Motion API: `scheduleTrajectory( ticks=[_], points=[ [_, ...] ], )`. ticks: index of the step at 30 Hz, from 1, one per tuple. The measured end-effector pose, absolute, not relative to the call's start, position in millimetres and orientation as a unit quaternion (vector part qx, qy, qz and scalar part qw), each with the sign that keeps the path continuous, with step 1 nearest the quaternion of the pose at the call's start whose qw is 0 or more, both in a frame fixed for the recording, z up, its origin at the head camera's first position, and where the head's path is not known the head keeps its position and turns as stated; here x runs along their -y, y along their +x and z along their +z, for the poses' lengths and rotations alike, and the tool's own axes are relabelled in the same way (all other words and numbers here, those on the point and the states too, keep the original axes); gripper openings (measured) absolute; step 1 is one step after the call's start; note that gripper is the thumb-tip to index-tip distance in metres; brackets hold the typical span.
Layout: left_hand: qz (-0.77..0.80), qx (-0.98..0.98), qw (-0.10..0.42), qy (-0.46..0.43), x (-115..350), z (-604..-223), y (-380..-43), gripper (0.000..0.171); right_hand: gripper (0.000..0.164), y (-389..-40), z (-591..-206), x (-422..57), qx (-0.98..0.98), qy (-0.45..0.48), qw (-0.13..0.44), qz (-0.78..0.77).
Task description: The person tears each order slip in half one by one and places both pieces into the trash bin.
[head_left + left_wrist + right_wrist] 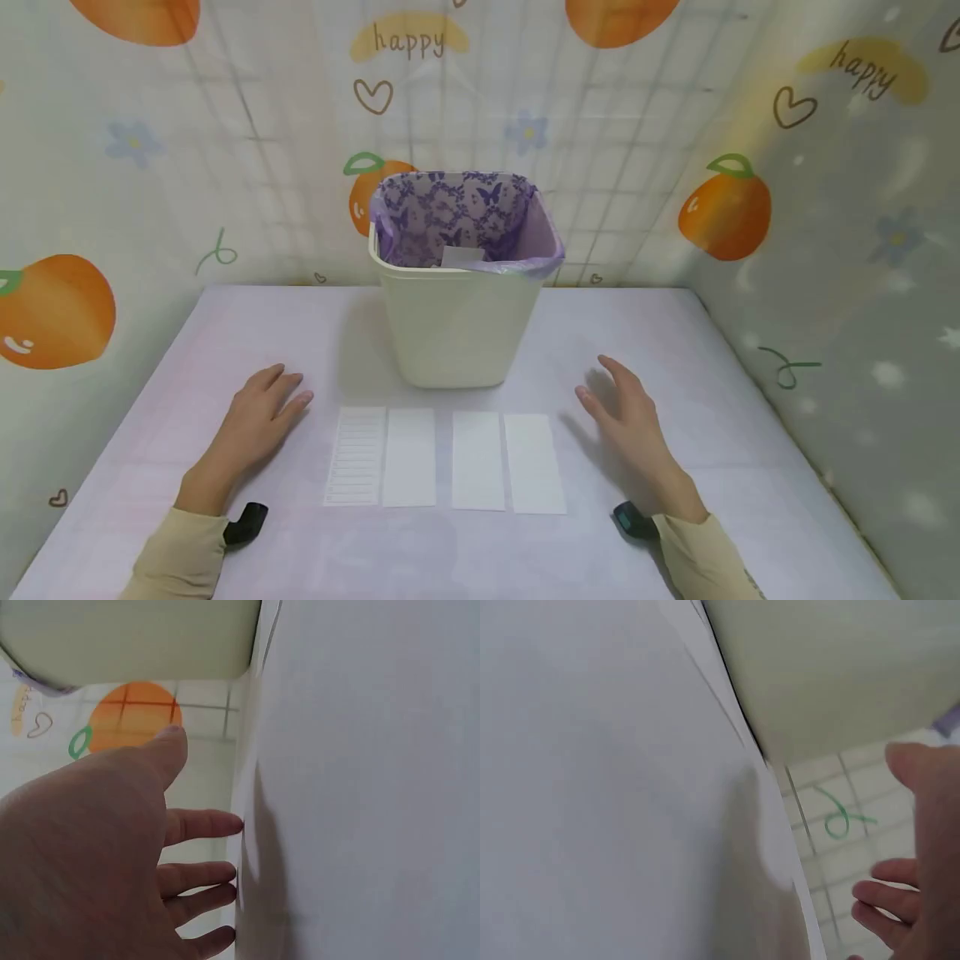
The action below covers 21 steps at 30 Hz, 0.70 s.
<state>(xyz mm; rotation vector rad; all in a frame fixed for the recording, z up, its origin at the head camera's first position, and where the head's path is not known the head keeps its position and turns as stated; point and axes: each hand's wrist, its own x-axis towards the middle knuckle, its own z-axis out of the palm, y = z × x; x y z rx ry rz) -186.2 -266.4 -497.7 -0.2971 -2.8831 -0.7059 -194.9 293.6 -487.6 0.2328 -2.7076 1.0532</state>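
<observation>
Several white paper slips lie in a row on the table: a lined slip at the left end, a blank-looking slip beside it, then, after a wider gap, a third slip and a rightmost slip. Behind them stands a cream bin with a purple butterfly-print liner. Left of the row, my left hand has its fingers loosely spread, holding nothing. To the right, my right hand hovers over the table with thumb and fingers apart, also holding nothing.
A pale piece shows inside the bin near its front rim. The white table meets a printed curtain at the back and sides. Black wrist devices sit at both cuffs.
</observation>
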Motion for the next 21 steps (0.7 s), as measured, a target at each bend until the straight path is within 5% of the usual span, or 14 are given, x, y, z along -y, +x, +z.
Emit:
scheduleTrajectory(
  ticks=[7, 21],
  points=[
    [-0.247, 0.958, 0.093, -0.111, 250, -499, -187, 0.051, 0.067, -188, -481, -266, 0.908, 0.082, 0.142, 0.384],
    [-0.218, 0.942, 0.152, -0.205, 225, -508, -185, 0.051, 0.07, -164, -488, -199, 0.899, 0.171, 0.108, 0.388]
  ],
)
